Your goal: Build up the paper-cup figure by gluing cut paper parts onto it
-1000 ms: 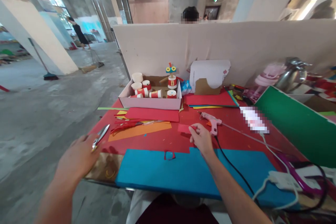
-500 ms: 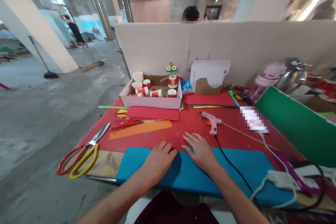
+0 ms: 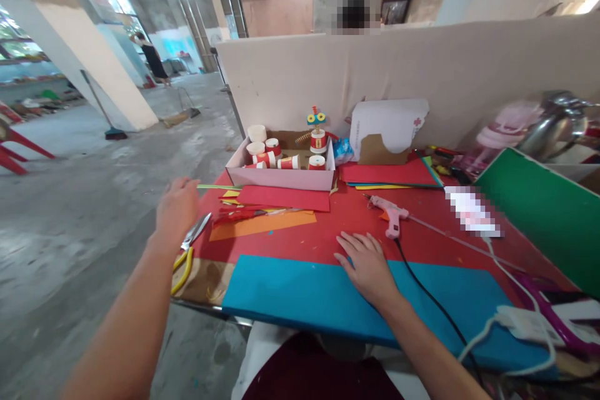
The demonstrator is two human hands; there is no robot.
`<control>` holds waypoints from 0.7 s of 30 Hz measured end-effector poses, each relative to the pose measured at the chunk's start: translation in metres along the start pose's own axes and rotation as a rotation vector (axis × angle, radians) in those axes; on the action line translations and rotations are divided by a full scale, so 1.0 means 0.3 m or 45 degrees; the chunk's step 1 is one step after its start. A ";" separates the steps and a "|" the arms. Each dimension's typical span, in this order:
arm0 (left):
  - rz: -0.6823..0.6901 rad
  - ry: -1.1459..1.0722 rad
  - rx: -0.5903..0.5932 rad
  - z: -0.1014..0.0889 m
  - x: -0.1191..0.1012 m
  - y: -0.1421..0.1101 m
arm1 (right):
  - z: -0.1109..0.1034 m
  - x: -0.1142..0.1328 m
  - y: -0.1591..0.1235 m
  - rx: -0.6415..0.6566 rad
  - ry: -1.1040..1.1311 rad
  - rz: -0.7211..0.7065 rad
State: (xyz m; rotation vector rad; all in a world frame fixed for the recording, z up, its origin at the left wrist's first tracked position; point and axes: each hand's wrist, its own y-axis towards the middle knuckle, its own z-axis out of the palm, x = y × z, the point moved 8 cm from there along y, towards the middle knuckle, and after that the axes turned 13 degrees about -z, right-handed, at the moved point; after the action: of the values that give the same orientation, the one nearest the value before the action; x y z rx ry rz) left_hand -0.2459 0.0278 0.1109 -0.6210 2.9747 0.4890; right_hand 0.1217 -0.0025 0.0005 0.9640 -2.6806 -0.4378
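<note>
My left hand [image 3: 179, 205] is at the table's left edge, above the scissors [image 3: 195, 231] with red and yellow handles. Its fingertips meet the left end of a thin green strip [image 3: 218, 187] in the view. The fingers are blurred, so a grip on the strip cannot be made out. Flat and with fingers apart, my right hand [image 3: 368, 262] rests across the far edge of a blue sheet [image 3: 290, 290] and the red tabletop. A pink glue gun [image 3: 391, 212] lies just beyond it. Red strips [image 3: 239, 215], a red sheet [image 3: 285, 197] and an orange sheet [image 3: 262, 226] lie between the hands.
At the back, a box [image 3: 281, 179] holds several paper cups and a cup figure [image 3: 317, 137]. Coloured sheets [image 3: 389, 173] are stacked beside it. A green board [image 3: 544, 219], a phone [image 3: 473, 211], a power strip [image 3: 525, 323] and cables occupy the right side. A partition [image 3: 290, 75] stands behind.
My left hand has left the blue sheet and moved left and forward over the scissors. My right hand stays on the sheet. The view has shifted slightly.
</note>
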 end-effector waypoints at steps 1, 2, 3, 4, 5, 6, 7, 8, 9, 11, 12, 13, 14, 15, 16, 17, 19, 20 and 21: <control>-0.017 0.024 -0.007 -0.003 0.020 0.022 | 0.002 -0.001 -0.001 0.002 0.001 0.002; 0.005 0.032 0.027 0.007 0.018 0.033 | 0.003 -0.001 -0.001 0.003 0.003 0.005; 0.055 0.024 0.093 0.029 -0.004 0.033 | 0.004 -0.001 -0.002 0.002 0.006 0.004; 0.121 0.004 0.180 0.059 -0.039 0.024 | 0.005 -0.001 -0.002 0.002 0.009 0.003; 0.205 -0.019 0.268 0.095 -0.087 0.008 | 0.006 -0.002 -0.003 0.001 0.010 0.003; 0.288 -0.036 0.337 0.131 -0.140 -0.012 | 0.007 -0.003 -0.003 0.001 0.008 0.004; 0.371 -0.052 0.373 0.163 -0.194 -0.032 | 0.007 -0.003 -0.003 0.002 0.006 0.006; 0.489 -0.061 0.394 0.192 -0.253 -0.056 | 0.008 -0.004 -0.004 0.005 0.004 0.007; 0.533 -0.061 0.400 0.219 -0.296 -0.068 | 0.008 -0.004 -0.004 0.008 0.001 0.007; 0.574 -0.011 0.379 0.264 -0.359 -0.074 | 0.006 -0.003 -0.003 0.009 -0.004 0.001; 0.589 0.022 0.367 0.280 -0.383 -0.069 | 0.004 -0.001 -0.003 0.007 -0.009 -0.004; 0.610 0.057 0.363 0.293 -0.402 -0.059 | 0.002 0.000 -0.003 0.004 -0.016 -0.009; 0.626 0.092 0.359 0.303 -0.417 -0.044 | 0.000 0.001 -0.003 0.000 -0.025 -0.013; 0.630 0.117 0.352 0.307 -0.426 -0.024 | -0.001 0.002 -0.003 -0.004 -0.034 -0.015; 0.622 0.137 0.336 0.308 -0.432 0.001 | -0.002 0.002 -0.003 -0.006 -0.041 -0.016; 0.605 0.150 0.313 0.305 -0.434 0.028 | -0.001 0.002 -0.003 -0.006 -0.045 -0.017; 0.564 0.158 0.256 0.296 -0.434 0.083 | 0.002 0.002 -0.004 0.003 -0.048 -0.020; 0.560 0.147 0.232 0.292 -0.434 0.104 | 0.004 0.002 -0.004 0.009 -0.049 -0.024; 0.568 0.125 0.213 0.289 -0.435 0.121 | 0.005 0.002 -0.004 0.012 -0.050 -0.027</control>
State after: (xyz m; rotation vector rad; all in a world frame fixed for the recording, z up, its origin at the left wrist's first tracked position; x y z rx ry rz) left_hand -0.1408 0.1365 0.0557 0.0398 3.2019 0.2293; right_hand 0.1213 -0.0034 -0.0013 0.9979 -2.7125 -0.4532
